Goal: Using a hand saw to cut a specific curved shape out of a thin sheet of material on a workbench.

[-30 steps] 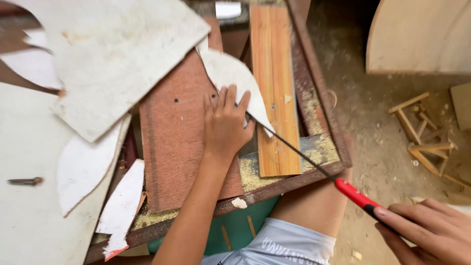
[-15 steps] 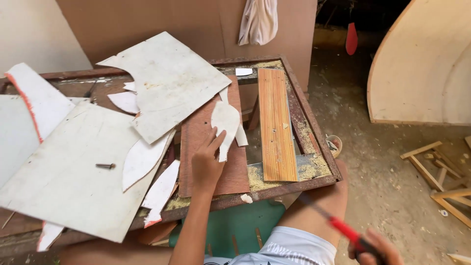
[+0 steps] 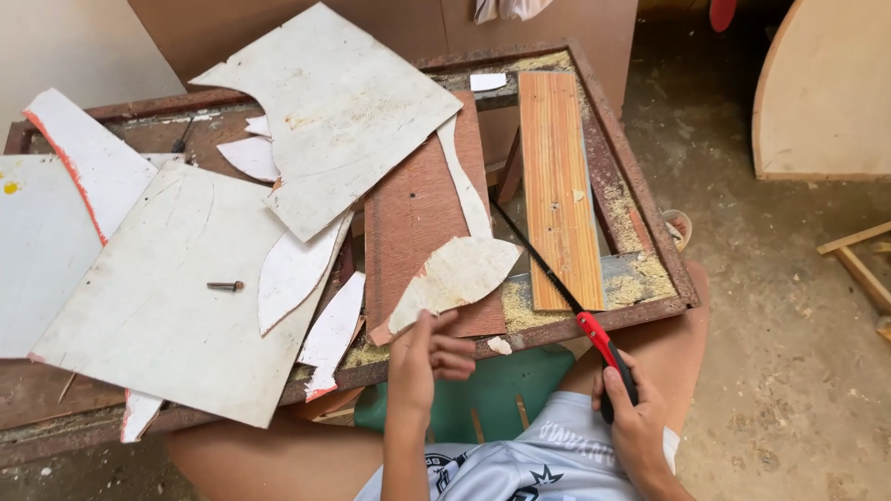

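Lifted since before: my left hand (image 3: 422,357) pinches the pale leaf-shaped board offcut (image 3: 457,278), long axis pointing up-right; right hand (image 3: 636,422) grips the red-handled saw (image 3: 568,301).

This is a rough woodworking workshop. A rusty metal-framed worktop (image 3: 640,199) is strewn with sawdust (image 3: 631,288), cut white board offcuts (image 3: 148,306), a brown panel (image 3: 413,223) and an orange wooden plank (image 3: 557,176). A red-handled saw (image 3: 580,311) lies across it, and the dirt floor (image 3: 780,353) carries dust and wood scraps.
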